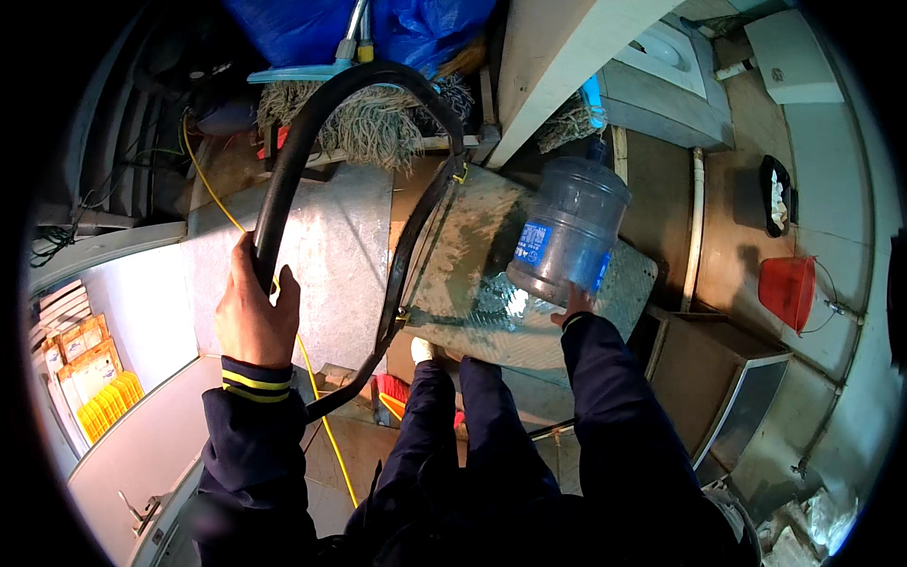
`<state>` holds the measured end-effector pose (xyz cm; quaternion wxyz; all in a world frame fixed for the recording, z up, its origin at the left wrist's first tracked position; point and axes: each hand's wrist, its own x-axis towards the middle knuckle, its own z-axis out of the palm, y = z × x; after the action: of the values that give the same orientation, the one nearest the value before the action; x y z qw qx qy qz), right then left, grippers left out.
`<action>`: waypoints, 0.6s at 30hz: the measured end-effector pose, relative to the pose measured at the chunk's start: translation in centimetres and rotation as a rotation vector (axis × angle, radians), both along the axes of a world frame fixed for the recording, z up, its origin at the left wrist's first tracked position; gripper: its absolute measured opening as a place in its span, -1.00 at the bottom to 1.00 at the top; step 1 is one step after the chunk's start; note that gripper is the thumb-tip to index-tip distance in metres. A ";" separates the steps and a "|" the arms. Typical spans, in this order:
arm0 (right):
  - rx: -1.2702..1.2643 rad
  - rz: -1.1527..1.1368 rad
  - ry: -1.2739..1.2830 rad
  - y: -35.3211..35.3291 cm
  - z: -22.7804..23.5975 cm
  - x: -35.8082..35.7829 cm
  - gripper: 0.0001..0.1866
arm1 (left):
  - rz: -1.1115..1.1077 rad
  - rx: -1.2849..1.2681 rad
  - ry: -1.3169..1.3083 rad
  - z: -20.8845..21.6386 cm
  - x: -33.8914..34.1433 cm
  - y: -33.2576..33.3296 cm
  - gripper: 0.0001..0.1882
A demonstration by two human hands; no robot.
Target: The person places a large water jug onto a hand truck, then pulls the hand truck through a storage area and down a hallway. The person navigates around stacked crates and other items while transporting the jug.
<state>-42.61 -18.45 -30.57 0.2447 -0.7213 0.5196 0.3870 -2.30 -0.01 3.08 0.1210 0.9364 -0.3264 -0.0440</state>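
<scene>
My left hand (pixel 257 317) is closed round the thick black curved handle (pixel 300 128) of a flat platform trolley. The trolley's deck (pixel 444 307) is worn, ridged metal with wet patches. Over its right part is a large clear-blue water jug (pixel 581 213) with blue labels, its neck end pointing away from me. My right hand (pixel 578 302) grips the jug's near bottom end, some of its fingers hidden. Whether the jug rests fully on the deck I cannot tell.
Grey string mops (pixel 378 128) and blue sheeting (pixel 425 33) stand beyond the trolley. A yellow cable (pixel 314 378) runs past the handle. To the right are a red bucket (pixel 787 291), a dark bin (pixel 775 196), a sink (pixel 666 57) and a cabinet (pixel 713 369).
</scene>
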 end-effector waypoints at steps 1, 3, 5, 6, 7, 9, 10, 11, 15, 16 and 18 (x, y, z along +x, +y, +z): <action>-0.012 0.019 0.048 1.0 0.1 0.2 0.10 | -0.005 0.006 -0.021 0.1 0.0 0.1 -0.52; 0.070 0.021 0.039 2.6 2.4 1.2 0.11 | -0.008 0.015 -0.062 0.1 -0.1 0.4 -0.51; 0.143 0.052 0.041 3.3 3.6 0.5 0.10 | -0.001 0.041 -0.057 0.2 -0.2 0.3 -0.51; 0.165 0.060 0.036 4.2 3.5 -0.6 0.10 | -0.002 0.053 -0.056 0.0 -0.2 0.3 -0.51; 0.182 0.067 0.030 5.1 2.7 -2.0 0.10 | -0.004 0.061 -0.054 -0.1 -0.2 -0.1 -0.51; 0.208 0.082 -0.024 6.9 1.6 -3.2 0.10 | 0.024 0.056 -0.027 -0.2 -0.2 -0.1 -0.52; 0.207 0.069 -0.074 8.0 1.3 -3.4 0.11 | 0.029 0.060 -0.030 -0.3 -0.2 0.0 -0.53; 0.205 0.055 -0.124 9.3 0.9 -3.6 0.11 | 0.032 0.063 -0.032 -0.3 -0.2 0.0 -0.54; 0.334 -0.001 -0.159 12.9 1.9 -1.0 0.02 | 0.016 0.054 -0.076 -0.3 -0.3 0.5 -0.52; 0.303 -0.036 -0.185 12.9 1.9 -0.7 -0.06 | 0.020 0.055 -0.071 -0.4 -0.3 0.4 -0.52; 0.245 -0.102 -0.237 12.4 1.4 -0.1 -0.23 | 0.029 0.061 -0.081 -0.7 -0.2 0.5 -0.52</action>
<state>-42.69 -6.01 -29.16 0.4096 -0.6994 0.4720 0.3469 -2.51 0.52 2.41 0.0799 0.9453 -0.3158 -0.0143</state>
